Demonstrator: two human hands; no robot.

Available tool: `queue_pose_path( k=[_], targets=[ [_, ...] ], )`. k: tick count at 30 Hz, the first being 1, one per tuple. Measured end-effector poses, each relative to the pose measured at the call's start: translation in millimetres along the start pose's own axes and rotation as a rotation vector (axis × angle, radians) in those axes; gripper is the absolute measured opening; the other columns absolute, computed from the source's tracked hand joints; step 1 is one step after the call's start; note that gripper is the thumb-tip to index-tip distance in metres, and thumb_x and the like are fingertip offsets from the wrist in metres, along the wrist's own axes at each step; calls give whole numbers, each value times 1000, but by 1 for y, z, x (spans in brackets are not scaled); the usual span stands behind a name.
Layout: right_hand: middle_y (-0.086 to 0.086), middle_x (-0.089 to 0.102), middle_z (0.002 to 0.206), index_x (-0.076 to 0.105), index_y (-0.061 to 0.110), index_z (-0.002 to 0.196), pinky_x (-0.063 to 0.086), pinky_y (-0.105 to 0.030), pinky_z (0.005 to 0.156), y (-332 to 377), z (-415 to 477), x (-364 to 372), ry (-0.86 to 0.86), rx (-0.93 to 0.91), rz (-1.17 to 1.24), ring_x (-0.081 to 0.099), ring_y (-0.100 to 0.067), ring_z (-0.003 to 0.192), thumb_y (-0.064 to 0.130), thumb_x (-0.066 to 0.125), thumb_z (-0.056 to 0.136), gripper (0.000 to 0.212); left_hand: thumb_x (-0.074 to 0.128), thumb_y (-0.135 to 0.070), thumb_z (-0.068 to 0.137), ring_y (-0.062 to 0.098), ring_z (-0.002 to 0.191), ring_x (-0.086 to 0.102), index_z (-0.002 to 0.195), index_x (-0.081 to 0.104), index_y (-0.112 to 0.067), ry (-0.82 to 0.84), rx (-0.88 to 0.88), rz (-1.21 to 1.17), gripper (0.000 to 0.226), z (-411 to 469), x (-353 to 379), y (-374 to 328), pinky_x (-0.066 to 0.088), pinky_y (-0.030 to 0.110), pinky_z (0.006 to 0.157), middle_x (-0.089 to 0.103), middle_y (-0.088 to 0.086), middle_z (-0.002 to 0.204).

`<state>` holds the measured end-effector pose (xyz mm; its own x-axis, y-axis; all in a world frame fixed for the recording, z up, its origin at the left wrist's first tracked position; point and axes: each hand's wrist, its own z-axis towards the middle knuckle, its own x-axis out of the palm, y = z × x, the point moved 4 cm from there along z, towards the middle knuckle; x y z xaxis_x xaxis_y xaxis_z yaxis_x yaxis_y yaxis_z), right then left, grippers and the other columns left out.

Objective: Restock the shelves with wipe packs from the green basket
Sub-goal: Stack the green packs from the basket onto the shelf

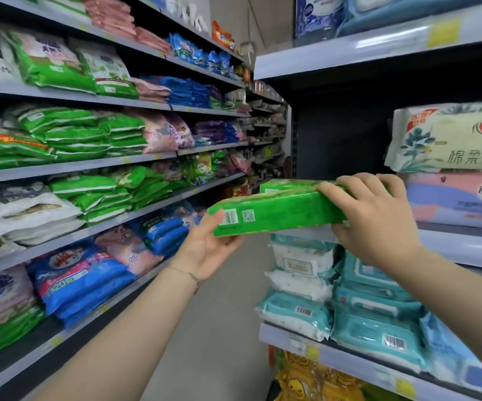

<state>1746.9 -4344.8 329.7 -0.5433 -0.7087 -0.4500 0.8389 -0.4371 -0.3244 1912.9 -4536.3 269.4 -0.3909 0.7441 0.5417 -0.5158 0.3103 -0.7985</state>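
A: where was the green wipe pack (277, 212)?
B: in both hands, at the front of the right-hand middle shelf (462, 247). long side faced the camera, barcode and QR code at its left end. slightly tilted, left end lower

A: left hand (208, 247)?
B: palm up at the pack's left end. thumb pressed on the front face by the barcode, fingers curled under the bottom edge. it gripped the pack. thin bracelet (190, 277) on that wrist

A: right hand (375, 215)?
B: gripped the right end. 4 fingers hooked over the top, thumb underneath

A: was it touching the shelf?
B: couldn't tell. right end sat over the shelf lip, left end hung out over the aisle floor (219, 328)

A: what else was on that shelf?
B: second green pack (283, 185) just behind the held one. further right, a cream pack (459, 140) stacked on a pink and blue pack (459, 201)

A: below?
B: white wipe packs (300, 261) stacked under the held pack, teal lidded wipe packs (378, 314) just beside them on the right, barcodes facing out. yellow duck-print pack (306, 380) on the level under those

A: other side of the aisle?
B: left shelving (89, 164) held flat stacks of green, blue, pink and white bags. blurred, labels mostly unreadable
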Motion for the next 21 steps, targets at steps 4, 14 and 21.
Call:
queue_pose_path(
  k=[4, 14, 21],
  targets=[
    [-13, 60, 114, 61, 17, 119, 31, -49, 91, -10, -5, 14, 37, 43, -55, 55, -36, 104, 16, 74, 53, 67, 69, -4, 77, 28, 115, 58, 130, 47, 0, -71, 36, 86, 58, 34, 13, 10, 48, 38, 99, 57, 19, 130],
    [-15, 48, 139, 37, 16, 145, 27, -48, 100, -32, -11, 56, 284, 104, -50, 46, -34, 124, 52, 39, 80, 74, 79, -23, 75, 22, 109, 62, 109, 56, -23, -390, 176, 467, 40, 89, 8, 21, 47, 42, 97, 66, 3, 114],
    [-8, 14, 158, 3, 26, 152, 8, -47, 114, -51, -8, 75, 496, 217, -52, 11, -28, 145, 70, 0, 77, 88, 71, -29, 84, 17, 103, 54, 108, 42, -14, -442, 163, 841, 41, 110, 33, 28, 40, 28, 85, 53, -3, 102]
  ],
)
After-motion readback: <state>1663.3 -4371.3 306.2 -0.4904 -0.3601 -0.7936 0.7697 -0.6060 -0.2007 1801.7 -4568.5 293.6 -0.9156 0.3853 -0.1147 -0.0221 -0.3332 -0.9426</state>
